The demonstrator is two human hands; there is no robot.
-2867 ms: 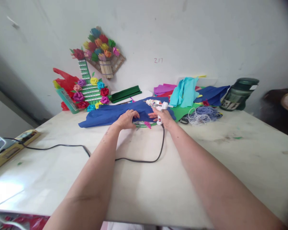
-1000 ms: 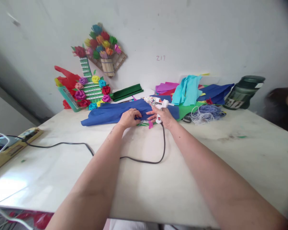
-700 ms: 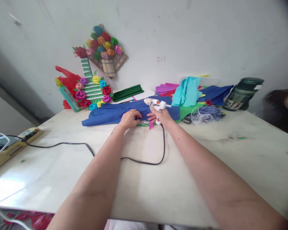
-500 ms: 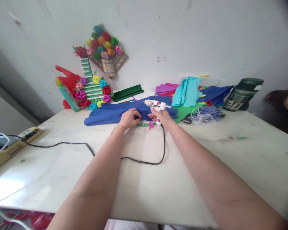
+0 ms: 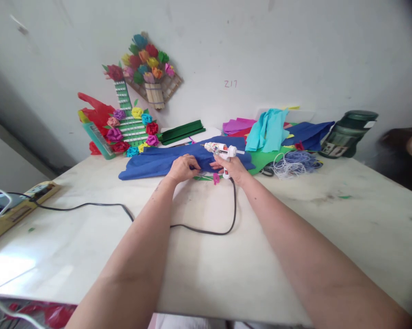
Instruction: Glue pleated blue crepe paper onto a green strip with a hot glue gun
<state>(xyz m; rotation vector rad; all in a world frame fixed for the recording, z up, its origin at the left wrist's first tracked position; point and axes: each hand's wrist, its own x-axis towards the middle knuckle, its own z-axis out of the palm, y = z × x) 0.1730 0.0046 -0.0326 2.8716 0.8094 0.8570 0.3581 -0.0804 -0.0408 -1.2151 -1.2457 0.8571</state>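
Head camera view, looking forward and down at a pale table (image 5: 206, 278) set against a grey-white wall (image 5: 277, 50), with two bare forearms reaching in from the lower edge. The right hand (image 5: 236, 169) is wrapped around the handle of a white glue gun (image 5: 223, 147), some of its fingers stretched out to the left beneath the barrel; the nozzle points left, over a wide, creased blue sheet (image 5: 151, 163) that lies across the middle of the table. The left hand (image 5: 184, 167) rests at the near edge of that sheet, fingers bent and close together; whether they pinch anything cannot be told, since the fingertips are partly hidden. Between the hands, at the sheet's near edge, lies a small pink piece (image 5: 216, 178). A black cord (image 5: 211, 232) drops from the gun, curves over the table and passes behind the left forearm, emerging towards a yellowish power strip (image 5: 19, 212) at far left. Behind the blue sheet, on the left, stands a green guitar-shaped craft (image 5: 132, 131) edged with paper flowers. To the right are a turquoise sheet (image 5: 267, 130), a tangle of pale string (image 5: 297, 164) and a dark green bottle (image 5: 346, 135).
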